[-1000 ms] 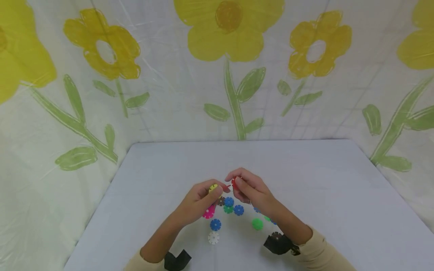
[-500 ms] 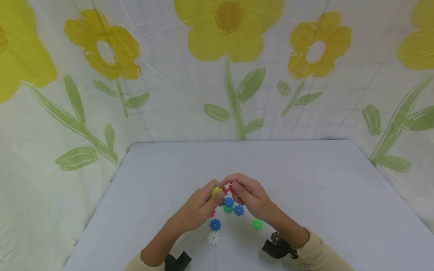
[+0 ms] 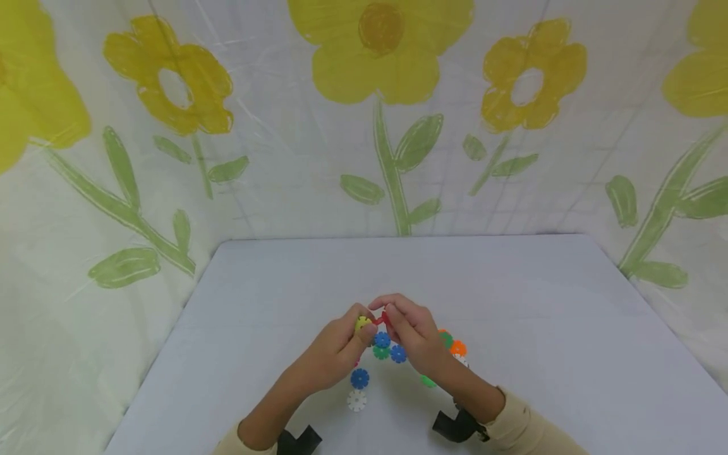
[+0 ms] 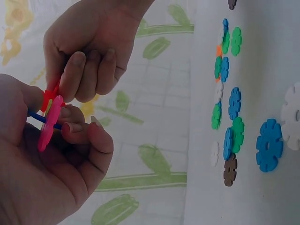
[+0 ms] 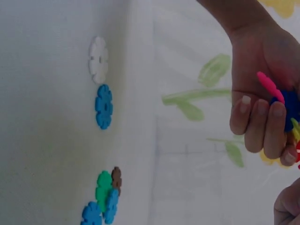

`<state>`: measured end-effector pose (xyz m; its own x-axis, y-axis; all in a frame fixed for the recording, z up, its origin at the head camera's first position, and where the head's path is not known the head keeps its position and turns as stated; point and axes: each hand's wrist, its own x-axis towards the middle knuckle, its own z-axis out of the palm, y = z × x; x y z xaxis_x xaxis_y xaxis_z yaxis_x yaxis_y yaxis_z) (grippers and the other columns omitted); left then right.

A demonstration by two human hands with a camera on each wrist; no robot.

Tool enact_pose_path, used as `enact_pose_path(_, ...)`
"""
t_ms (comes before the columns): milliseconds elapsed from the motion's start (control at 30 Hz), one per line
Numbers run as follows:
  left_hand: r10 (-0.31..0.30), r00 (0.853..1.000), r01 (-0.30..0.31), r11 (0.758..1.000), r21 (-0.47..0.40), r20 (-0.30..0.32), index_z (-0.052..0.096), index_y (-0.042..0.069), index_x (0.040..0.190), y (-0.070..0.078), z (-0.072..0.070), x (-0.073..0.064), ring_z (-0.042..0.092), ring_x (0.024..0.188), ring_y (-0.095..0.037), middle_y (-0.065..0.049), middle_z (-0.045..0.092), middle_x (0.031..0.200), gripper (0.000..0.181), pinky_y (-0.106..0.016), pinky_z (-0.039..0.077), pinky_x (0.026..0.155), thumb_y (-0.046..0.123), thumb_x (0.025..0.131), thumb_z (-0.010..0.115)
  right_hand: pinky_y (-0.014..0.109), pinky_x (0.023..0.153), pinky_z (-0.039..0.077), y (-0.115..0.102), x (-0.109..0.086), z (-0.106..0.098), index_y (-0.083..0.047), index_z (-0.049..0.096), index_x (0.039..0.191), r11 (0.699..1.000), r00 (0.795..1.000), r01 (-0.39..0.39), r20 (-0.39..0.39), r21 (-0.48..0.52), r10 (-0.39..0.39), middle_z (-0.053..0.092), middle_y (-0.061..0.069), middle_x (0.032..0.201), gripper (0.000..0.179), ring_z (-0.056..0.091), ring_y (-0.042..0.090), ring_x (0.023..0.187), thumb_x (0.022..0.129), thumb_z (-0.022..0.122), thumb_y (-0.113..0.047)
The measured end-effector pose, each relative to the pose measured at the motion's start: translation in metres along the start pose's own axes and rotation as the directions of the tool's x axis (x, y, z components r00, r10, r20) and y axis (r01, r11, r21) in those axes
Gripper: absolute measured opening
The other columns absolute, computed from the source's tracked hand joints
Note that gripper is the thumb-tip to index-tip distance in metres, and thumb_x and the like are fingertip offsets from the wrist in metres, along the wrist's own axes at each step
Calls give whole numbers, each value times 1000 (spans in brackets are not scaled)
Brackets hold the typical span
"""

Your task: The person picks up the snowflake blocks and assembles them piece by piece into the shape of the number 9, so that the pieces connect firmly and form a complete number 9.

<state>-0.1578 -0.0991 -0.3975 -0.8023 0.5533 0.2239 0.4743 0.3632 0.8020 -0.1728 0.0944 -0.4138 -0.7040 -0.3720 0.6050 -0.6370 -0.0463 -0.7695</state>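
Over the middle of the table my left hand (image 3: 335,347) holds a small cluster of joined snowflake discs. A pink disc (image 4: 50,124) shows in the left wrist view, with a blue disc (image 5: 291,108) crossing it in the right wrist view. A yellow disc (image 3: 363,323) sits between left thumb and forefinger in the head view. My right hand (image 3: 418,335) pinches a red disc (image 3: 387,316) close against the cluster's right side. Another bit of red lies between the hands; fingers hide how the red pieces join.
Loose discs lie below the hands on the white table (image 3: 273,284): a blue disc (image 3: 360,378), a white disc (image 3: 357,400), a green disc (image 3: 381,352) and others. An orange disc (image 3: 458,348) and more lie beside the right forearm. A flower-printed sheet (image 3: 284,158) hangs behind.
My right hand has moved left and slightly down, bringing the red disc up to the cluster. The left hand has turned, mostly hiding the pink disc. The shifted right forearm uncovers orange discs.
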Motion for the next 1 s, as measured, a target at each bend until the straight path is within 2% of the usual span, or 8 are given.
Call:
enact_pose_path(200, -23, 1000, 23, 1000, 14, 10, 48, 12, 109, -3, 0, -1, 50, 66, -11, 2, 51, 78, 13, -24, 49, 58, 26, 107, 46, 26, 41, 39, 1, -3, 5, -1, 62, 116, 997, 1000, -7, -20, -82, 5, 43, 1, 57, 29, 39, 9, 47, 101, 41, 10)
enact_pose_path(300, -31, 999, 31, 1000, 4, 31, 47, 10, 108, -4, 3, 1, 47, 63, -9, 2, 49, 75, 16, -22, 44, 55, 26, 108, 44, 23, 37, 33, 2, -3, 5, -2, 63, 111, 988, 999, -5, -32, -151, 0, 40, -3, 54, 27, 35, 6, 45, 101, 40, 8)
enact_pose_path(467, -36, 999, 36, 999, -19, 23, 47, 9, 108, 1, 9, 2, 43, 58, -8, 4, 45, 72, 22, -22, 39, 51, 30, 109, 43, 18, 35, 26, 1, -1, 5, -6, 64, 100, 935, 992, 32, -105, -352, -74, 35, -10, 52, 24, 25, -2, 42, 101, 42, 2)
enact_pose_path(633, -90, 996, 90, 996, 8, 8, 47, 10, 110, 5, 13, 0, 44, 62, -9, 4, 46, 74, 26, -22, 42, 54, 35, 108, 43, 13, 37, 28, 2, -3, 9, -8, 61, 95, 893, 981, 104, -104, -438, -165, 39, -11, 54, 21, 28, -5, 43, 99, 44, 3)
enact_pose_path(733, -99, 995, 99, 995, 3, 24, 47, 10, 111, 5, 12, 0, 44, 60, -9, 3, 47, 73, 27, -22, 41, 53, 36, 108, 42, 11, 37, 26, 5, -2, 8, -8, 60, 93, 894, 975, 147, -89, -424, -202, 38, -10, 53, 23, 27, -4, 43, 98, 43, 5)
enact_pose_path(833, -81, 997, 82, 996, -35, 18, 49, 10, 113, 4, 10, 1, 47, 61, -10, 3, 50, 74, 24, -22, 43, 54, 33, 108, 44, 13, 37, 26, 5, 1, 4, -9, 60, 94, 908, 980, 158, -52, -388, -193, 36, -9, 54, 25, 25, -3, 44, 98, 41, 6)
enact_pose_path(900, -65, 998, 65, 994, -91, -3, 51, 10, 115, 2, 9, 2, 52, 64, -12, 2, 54, 77, 21, -23, 48, 57, 29, 108, 46, 15, 37, 28, 4, 3, 0, -9, 60, 101, 922, 988, 140, -11, -361, -154, 37, -8, 56, 25, 27, -1, 45, 100, 40, 5)
enact_pose_path(1000, -46, 998, 37, 983, -181, -49, 53, 9, 124, -2, 8, 3, 59, 70, -16, 0, 59, 84, 22, -26, 54, 63, 23, 106, 49, 19, 39, 34, 1, 4, -6, -9, 59, 118, 947, 997, 60, 65, -316, -42, 41, -9, 60, 25, 34, 1, 49, 104, 40, -1)
